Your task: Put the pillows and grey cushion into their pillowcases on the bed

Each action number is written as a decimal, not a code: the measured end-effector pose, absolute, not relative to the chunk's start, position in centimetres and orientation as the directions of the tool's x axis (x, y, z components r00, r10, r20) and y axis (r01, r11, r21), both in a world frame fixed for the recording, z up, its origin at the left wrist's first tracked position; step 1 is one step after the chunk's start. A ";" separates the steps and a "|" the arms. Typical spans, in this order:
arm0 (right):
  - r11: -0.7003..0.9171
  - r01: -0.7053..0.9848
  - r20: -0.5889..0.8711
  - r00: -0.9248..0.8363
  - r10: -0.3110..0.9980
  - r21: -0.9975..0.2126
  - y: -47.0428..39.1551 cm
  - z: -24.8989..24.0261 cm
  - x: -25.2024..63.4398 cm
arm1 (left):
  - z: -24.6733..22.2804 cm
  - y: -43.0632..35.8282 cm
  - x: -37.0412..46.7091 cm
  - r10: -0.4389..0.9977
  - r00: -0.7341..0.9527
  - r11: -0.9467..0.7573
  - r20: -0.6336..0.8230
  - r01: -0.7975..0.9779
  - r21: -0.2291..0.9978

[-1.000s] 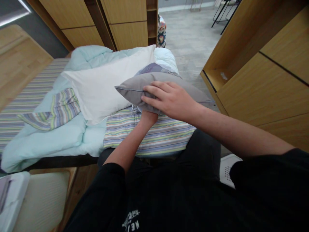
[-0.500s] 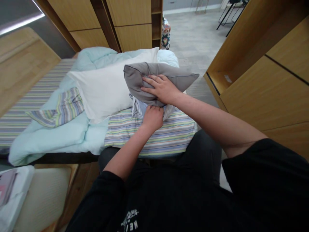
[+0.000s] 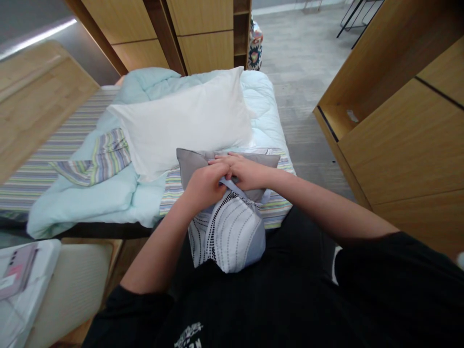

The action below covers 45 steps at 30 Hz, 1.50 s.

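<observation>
A grey cushion (image 3: 185, 166) lies in front of me at the near edge of the bed, pushed down under my hands. A white fabric cover with black dotted lines (image 3: 235, 234) hangs from it toward my lap, its pale blue edge folded open. My left hand (image 3: 208, 182) is closed on that edge, the fingertips partly hidden. Flat on top of the cushion rests my right hand (image 3: 250, 171), fingers stretched out and meeting the left hand's fingers. Just beyond the cushion is a large white pillow (image 3: 184, 123).
Under the pillow spreads a pale blue quilt (image 3: 87, 193), with a striped cloth (image 3: 110, 154) on it. A wooden board (image 3: 39, 92) stands at left. A white chair seat (image 3: 78, 275) and a phone (image 3: 18, 270) are at lower left. Wooden cabinets (image 3: 402, 145) rise at right.
The cushion has come down and nearer to me, both hands with it. The patterned cover now hangs out toward my lap. My left hand has moved left and grips the cover's edge.
</observation>
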State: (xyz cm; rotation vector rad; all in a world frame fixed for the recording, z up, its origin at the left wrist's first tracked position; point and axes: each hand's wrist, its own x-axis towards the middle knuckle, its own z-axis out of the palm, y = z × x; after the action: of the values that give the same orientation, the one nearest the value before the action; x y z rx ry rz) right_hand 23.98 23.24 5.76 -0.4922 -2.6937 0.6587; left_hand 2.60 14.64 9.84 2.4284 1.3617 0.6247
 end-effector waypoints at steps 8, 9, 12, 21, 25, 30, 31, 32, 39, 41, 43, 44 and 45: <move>0.671 0.628 0.172 -0.666 0.726 -0.395 8.8 9.0 27.8 | 8.9 9.5 3.7 0.940 0.320 -0.339 0.116 0.854 0.395; 0.616 0.663 0.106 -0.640 0.761 -0.424 7.5 8.5 27.6 | 8.9 9.1 3.9 0.935 0.340 -0.353 0.104 0.859 0.370; 0.473 0.598 0.050 -0.586 0.809 -0.647 6.5 5.8 27.4 | 8.4 8.5 4.5 0.919 0.386 -0.391 0.078 0.875 0.285; 0.418 0.502 0.164 -0.474 0.865 -0.757 7.2 3.9 35.8 | 6.4 5.4 -2.5 0.955 0.195 -0.258 0.223 0.917 0.303; 0.544 0.604 0.542 -0.209 0.814 -0.583 5.4 2.5 36.5 | 3.4 2.5 -4.2 0.927 -0.131 -0.130 0.352 0.768 0.627; 0.597 0.761 0.577 -0.375 0.725 -0.255 6.1 3.2 35.4 | 4.5 2.3 -3.5 0.911 0.008 -0.160 0.413 0.928 0.336; 0.578 0.793 0.527 -0.414 0.742 -0.191 6.4 3.8 35.1 | 5.4 2.6 -3.1 0.925 0.080 -0.168 0.371 0.963 0.211; 0.559 0.815 0.481 -0.431 0.763 -0.156 6.6 4.4 34.8 | 6.2 3.0 -2.7 0.937 0.142 -0.185 0.318 0.976 0.111; 0.573 0.776 0.059 -0.580 0.813 -0.266 6.8 7.5 34.9 | 7.6 3.1 -1.6 0.941 0.243 -0.255 0.236 0.967 0.021; 0.585 0.728 0.045 -0.612 0.789 -0.357 7.9 7.5 35.8 | 6.9 3.2 -2.1 0.936 0.280 -0.300 0.214 0.952 0.063; 0.597 0.630 0.113 -0.635 0.764 -0.497 9.7 7.1 36.7 | 6.3 4.3 -2.8 0.931 0.333 -0.354 0.151 0.924 0.146; 0.599 0.568 0.169 -0.631 0.757 -0.564 10.9 6.8 37.0 | 6.1 5.2 -3.1 0.928 0.360 -0.373 0.102 0.902 0.216; 0.600 0.514 0.233 -0.608 0.759 -0.613 12.0 6.5 37.1 | 6.1 6.3 -3.4 0.920 0.389 -0.383 0.045 0.872 0.303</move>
State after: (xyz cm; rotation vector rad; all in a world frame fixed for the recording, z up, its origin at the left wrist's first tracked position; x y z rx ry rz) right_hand 37.12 11.98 6.54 -1.0096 -2.3514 0.6873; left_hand -3.44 6.31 6.11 2.4175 1.5908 0.3028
